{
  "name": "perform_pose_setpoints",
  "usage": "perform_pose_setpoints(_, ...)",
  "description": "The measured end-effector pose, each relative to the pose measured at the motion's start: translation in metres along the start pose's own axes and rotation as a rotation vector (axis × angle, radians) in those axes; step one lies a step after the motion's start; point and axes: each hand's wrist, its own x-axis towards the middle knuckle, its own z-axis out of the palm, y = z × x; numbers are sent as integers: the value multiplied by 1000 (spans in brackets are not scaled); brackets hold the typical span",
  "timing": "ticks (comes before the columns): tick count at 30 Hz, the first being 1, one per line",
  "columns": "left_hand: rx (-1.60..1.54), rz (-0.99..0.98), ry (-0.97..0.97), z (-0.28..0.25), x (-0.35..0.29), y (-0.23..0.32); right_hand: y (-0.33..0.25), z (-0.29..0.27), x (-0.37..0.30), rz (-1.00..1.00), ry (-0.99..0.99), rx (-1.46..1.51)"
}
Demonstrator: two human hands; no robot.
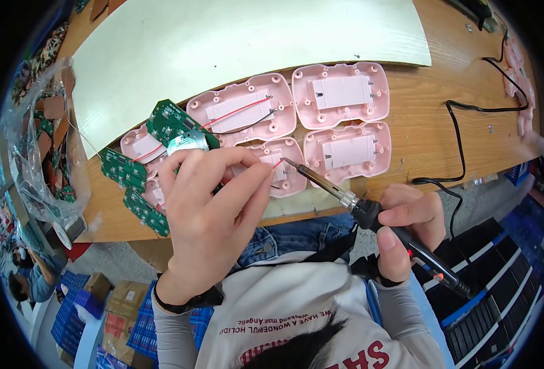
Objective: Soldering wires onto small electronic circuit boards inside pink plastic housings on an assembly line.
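My left hand (pixel 213 203) is closed in a pinch on a short red wire (pixel 277 165) above a pink plastic shell half (pixel 293 175). In my right hand (pixel 410 218) is a black-handled soldering iron (pixel 327 184), slanting up to the left. Its tip meets or nearly meets the wire's end at the shell's small metal contact; I cannot tell which. Green circuit boards (pixel 124 169) lie left of my left hand, one partly beneath it. A silvery piece (pixel 187 142) shows behind my knuckles. My left fingers hide part of the shell.
More pink shell halves (pixel 341 95) stand in rows, one with red and black wires (pixel 235 114). A pale board (pixel 247 37) covers the table's back. The black cord (pixel 456 135) winds across the right side. A clear bag of boards (pixel 51 147) sits at left.
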Motion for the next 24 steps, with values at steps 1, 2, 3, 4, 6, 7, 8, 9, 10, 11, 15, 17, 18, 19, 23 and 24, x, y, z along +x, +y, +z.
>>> perform_pose_setpoints(1, 0, -1, -1, 0, 0, 0, 0, 0, 0, 10, 5, 11)
perform_pose_setpoints(2, -2, 1, -2, 0, 0, -1, 0, 0, -1, 11, 5, 11)
perform_pose_setpoints(3, -3, 3, -2, 1, 0, -1, 0, 0, -1, 17, 5, -6)
perform_pose_setpoints(4, -4, 2, -3, 1, 0, -1, 0, 0, -2, 22, 7, -24)
perform_pose_setpoints(6, 3, 4, -8, 0, 0, -1, 0, -1, -3, 27, 9, -19)
perform_pose_setpoints(7, 4, 2, -9, 0, 0, -1, 1, -1, -3, 29, 11, -12)
perform_pose_setpoints(8, 3, 5, -9, 0, 0, -1, 1, 0, -3, 30, 11, -11)
perform_pose_setpoints(9, 3, 7, -10, 0, 0, -2, 1, 0, -2, 20, 14, -12)
perform_pose_setpoints(10, 2, 6, -11, 0, 1, -1, 1, 1, -2, 10, 18, -14)
perform_pose_setpoints(11, 7, 12, -10, 0, 1, -1, 0, 1, -1, 11, 17, -14)
perform_pose_setpoints(15, 11, 24, -17, -1, 2, -1, -1, 2, 0, 14, 3, -30)
perform_pose_setpoints(17, 19, 12, -38, -5, 4, 1, -2, 2, 1, 15, -1, -31)
perform_pose_setpoints(18, 27, 1, -59, -6, 5, 2, -2, 3, 2, 10, -5, -23)
perform_pose_setpoints(19, 27, -1, -61, -6, 5, 2, -2, 3, 2, 7, -8, -16)
perform_pose_setpoints(23, 27, 3, -67, -5, 5, 1, 0, 3, 2, -19, -6, -14)
perform_pose_setpoints(24, 27, 9, -66, -4, 5, 0, 0, 3, 2, -28, -9, -23)
